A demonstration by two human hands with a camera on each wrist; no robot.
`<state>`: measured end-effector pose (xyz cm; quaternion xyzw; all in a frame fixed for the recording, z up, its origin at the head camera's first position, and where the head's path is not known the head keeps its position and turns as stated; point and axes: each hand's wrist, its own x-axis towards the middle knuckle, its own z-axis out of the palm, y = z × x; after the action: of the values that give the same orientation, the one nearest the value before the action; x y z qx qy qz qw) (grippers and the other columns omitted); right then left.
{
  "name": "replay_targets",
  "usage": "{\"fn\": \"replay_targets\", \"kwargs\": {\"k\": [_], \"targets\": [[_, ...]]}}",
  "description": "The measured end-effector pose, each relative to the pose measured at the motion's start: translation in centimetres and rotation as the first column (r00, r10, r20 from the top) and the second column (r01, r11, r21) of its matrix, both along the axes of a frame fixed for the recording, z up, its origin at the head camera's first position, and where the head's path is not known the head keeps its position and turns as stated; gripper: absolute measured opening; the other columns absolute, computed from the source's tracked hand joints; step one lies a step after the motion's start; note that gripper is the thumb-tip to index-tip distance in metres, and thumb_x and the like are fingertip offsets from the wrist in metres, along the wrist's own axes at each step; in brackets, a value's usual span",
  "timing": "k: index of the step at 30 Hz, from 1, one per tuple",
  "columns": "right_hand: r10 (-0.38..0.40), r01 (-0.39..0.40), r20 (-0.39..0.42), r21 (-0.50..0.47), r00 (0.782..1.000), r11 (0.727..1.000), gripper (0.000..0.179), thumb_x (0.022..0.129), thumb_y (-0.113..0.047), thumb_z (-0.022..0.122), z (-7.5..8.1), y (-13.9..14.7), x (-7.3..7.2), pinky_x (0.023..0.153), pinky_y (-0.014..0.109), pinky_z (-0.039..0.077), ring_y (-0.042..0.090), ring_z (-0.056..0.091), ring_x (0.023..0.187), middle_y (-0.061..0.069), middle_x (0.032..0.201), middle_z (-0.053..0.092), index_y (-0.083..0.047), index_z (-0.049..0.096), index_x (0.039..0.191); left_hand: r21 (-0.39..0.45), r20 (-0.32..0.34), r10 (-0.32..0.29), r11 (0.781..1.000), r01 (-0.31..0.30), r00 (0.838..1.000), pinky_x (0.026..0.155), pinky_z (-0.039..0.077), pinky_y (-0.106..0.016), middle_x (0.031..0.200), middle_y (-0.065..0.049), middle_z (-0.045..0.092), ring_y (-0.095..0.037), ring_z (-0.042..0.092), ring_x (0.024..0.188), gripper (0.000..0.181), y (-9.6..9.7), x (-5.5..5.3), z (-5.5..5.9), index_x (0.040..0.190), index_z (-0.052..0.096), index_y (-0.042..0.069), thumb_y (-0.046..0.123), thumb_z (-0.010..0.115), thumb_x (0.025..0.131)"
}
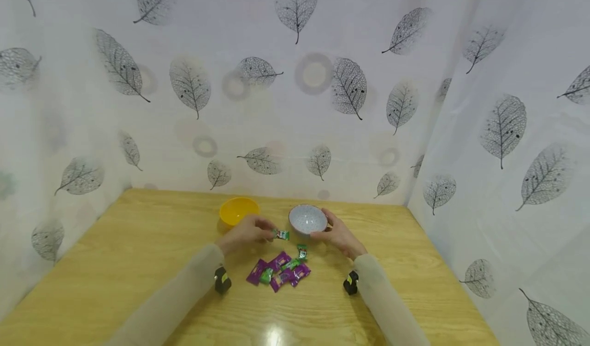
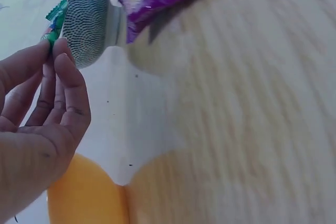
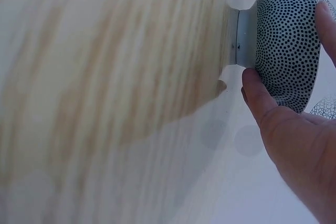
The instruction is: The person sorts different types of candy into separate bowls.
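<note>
My left hand pinches a small green-wrapped candy between thumb and fingertips, just left of the speckled bowl. Seen from the left wrist, that candy overlaps the bowl's rim in the picture. My right hand holds the bowl's right side, thumb and fingers spread round its curved wall. In the right wrist view the bowl shows dark dots on a pale wall and stands on its foot. Behind the left hand is a yellow bowl, partly hidden.
Nearer the front lies a loose pile of purple packets and green candies. A single green candy lies apart, just in front of the speckled bowl. A leaf-print curtain borders the wooden table at the back and sides.
</note>
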<state>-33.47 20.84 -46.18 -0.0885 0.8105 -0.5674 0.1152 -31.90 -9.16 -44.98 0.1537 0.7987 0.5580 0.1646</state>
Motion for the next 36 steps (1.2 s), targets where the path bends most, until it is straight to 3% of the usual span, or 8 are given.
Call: {"fn": "replay_targets", "kwargs": {"k": [5, 14, 19, 24, 30, 36], "targets": [[-0.003, 0.003, -0.003, -0.001, 1.0, 1.0, 0.102, 0.08, -0.019, 0.082, 0.2, 0.0, -0.1, 0.111, 0.049, 0.04, 0.043, 0.027, 0.144, 0.02, 0.162, 0.016, -0.009, 0.017, 0.157, 0.09, 0.036, 0.008, 0.996, -0.011, 0.999, 0.089, 0.058, -0.036, 0.109, -0.009, 0.071, -0.021, 0.067, 0.095, 0.022, 0.4, -0.8, 0.6, 0.113, 0.068, 0.003, 0.013, 0.066, 0.093], [0.009, -0.009, 0.011, -0.023, 1.0, 1.0, 0.1, 0.081, -0.015, 0.08, 0.0, -0.1, -0.1, 0.111, 0.049, 0.039, 0.043, 0.026, 0.145, 0.021, 0.162, 0.016, -0.009, 0.016, 0.157, 0.181, 0.157, 0.121, 0.972, -0.149, 0.98, 0.092, 0.056, -0.035, 0.113, -0.015, 0.069, -0.031, 0.065, 0.106, 0.024, 2.0, -2.3, 0.7, 0.117, 0.065, 0.002, 0.011, 0.065, 0.094], [0.001, -0.001, 0.001, -0.02, 1.0, 1.0, 0.1, 0.08, -0.015, 0.081, 0.0, -0.1, -0.1, 0.112, 0.049, 0.039, 0.043, 0.026, 0.145, 0.021, 0.162, 0.017, -0.009, 0.017, 0.157, 0.23, 0.159, 0.155, 0.954, -0.189, 0.975, 0.098, 0.054, -0.042, 0.111, -0.013, 0.07, -0.026, 0.066, 0.1, 0.027, 3.1, -2.9, 1.0, 0.118, 0.064, 0.0, 0.013, 0.066, 0.094], [-0.005, 0.005, 0.008, -0.015, 1.0, 1.0, 0.1, 0.08, -0.017, 0.081, 0.1, -0.1, 0.0, 0.111, 0.048, 0.039, 0.041, 0.027, 0.145, 0.018, 0.162, 0.018, -0.011, 0.017, 0.157, 0.25, 0.173, 0.188, 0.941, -0.228, 0.967, 0.096, 0.054, -0.043, 0.101, -0.009, 0.071, -0.02, 0.065, 0.091, 0.025, 4.1, -3.4, 0.7, 0.113, 0.067, 0.0, 0.013, 0.068, 0.092], [0.001, -0.001, 0.0, -0.027, 1.0, 1.0, 0.101, 0.081, -0.015, 0.081, 0.0, -0.2, 0.0, 0.111, 0.048, 0.041, 0.042, 0.028, 0.144, 0.02, 0.162, 0.018, -0.009, 0.015, 0.157, 0.251, 0.205, 0.262, 0.917, -0.31, 0.943, 0.087, 0.057, -0.036, 0.095, -0.009, 0.071, -0.02, 0.065, 0.086, 0.024, 5.3, -3.7, 0.7, 0.111, 0.068, -0.001, 0.011, 0.07, 0.09], [0.019, -0.019, 0.006, -0.056, 1.0, 0.998, 0.099, 0.083, -0.01, 0.078, -0.1, -0.1, -0.1, 0.11, 0.048, 0.041, 0.044, 0.029, 0.143, 0.021, 0.161, 0.016, -0.008, 0.012, 0.157, 0.242, 0.215, 0.293, 0.908, -0.341, 0.932, 0.09, 0.056, -0.04, 0.093, -0.008, 0.071, -0.019, 0.066, 0.083, 0.023, 6.1, -3.6, 0.9, 0.108, 0.069, -0.001, 0.011, 0.072, 0.089]]}}
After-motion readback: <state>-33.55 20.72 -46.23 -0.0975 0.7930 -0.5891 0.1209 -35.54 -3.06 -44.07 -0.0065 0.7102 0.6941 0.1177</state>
